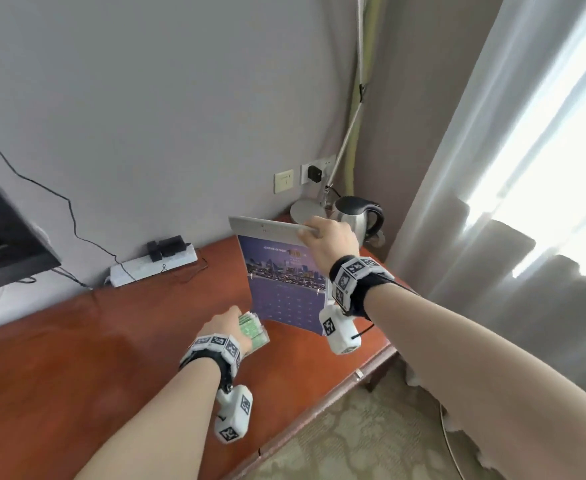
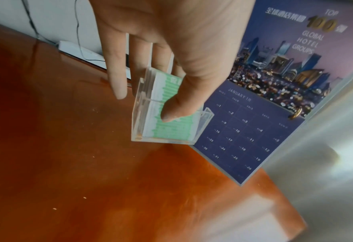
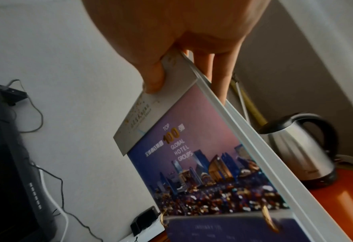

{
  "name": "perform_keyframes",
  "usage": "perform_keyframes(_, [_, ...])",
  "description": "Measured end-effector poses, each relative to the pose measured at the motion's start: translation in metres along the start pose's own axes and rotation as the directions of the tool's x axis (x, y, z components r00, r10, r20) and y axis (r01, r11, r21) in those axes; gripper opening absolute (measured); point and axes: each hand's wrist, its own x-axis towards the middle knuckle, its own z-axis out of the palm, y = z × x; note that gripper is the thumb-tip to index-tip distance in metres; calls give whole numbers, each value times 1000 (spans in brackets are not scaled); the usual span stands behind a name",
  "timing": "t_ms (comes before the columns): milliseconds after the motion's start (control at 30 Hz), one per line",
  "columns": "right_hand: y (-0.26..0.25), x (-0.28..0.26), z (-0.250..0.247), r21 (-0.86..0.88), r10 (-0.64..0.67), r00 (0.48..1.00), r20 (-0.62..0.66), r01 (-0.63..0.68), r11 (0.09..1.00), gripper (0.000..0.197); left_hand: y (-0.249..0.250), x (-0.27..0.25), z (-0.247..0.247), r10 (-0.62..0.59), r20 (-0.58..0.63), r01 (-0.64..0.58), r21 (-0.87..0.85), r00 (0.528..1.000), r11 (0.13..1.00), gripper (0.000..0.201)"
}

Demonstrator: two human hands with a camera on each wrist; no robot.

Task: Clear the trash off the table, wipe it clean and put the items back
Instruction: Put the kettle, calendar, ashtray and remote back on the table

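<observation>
The right hand [image 1: 331, 242] pinches the purple desk calendar [image 1: 286, 282] at mid-frame; the left hand [image 1: 224, 323] grips a clear acrylic holder of green cards [image 2: 167, 117], seemingly just touching the red-brown wooden table [image 1: 76, 358]. Set each down squarely.

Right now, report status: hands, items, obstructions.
Left hand pinches clear acrylic card holder. Right hand grips purple desk calendar. Both above red-brown wooden table. Steel kettle in corner.

We count one desk calendar [image 1: 286, 282], one clear card holder [image 2: 167, 114], one steel kettle [image 1: 357, 216], one power strip [image 1: 153, 265], one table [image 1: 76, 358], and two hands: left [image 1: 225, 323], right [image 1: 329, 240].
</observation>
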Motion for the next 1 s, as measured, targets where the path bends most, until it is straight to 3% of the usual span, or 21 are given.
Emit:
perform_keyframes(100, [25, 41, -6, 28, -79, 993, 89, 77, 997, 15, 28, 14, -2, -94, 24, 94, 15, 995, 995, 49])
perform_keyframes(400, [79, 105, 2, 130, -179, 966, 187, 156, 979, 16, 74, 41, 0, -196, 30, 196, 4, 980, 981, 43])
perform_keyframes(733, [58, 160, 43, 178, -187, 957, 224, 148, 973, 21, 48, 55, 15, -291, 148, 306, -91, 945, 948, 55])
perform_keyframes(1000, [49, 236, 68, 197, -195, 964, 180, 159, 967, 18, 33, 151, -31, -243, 99, 251, -80, 965, 965, 48])
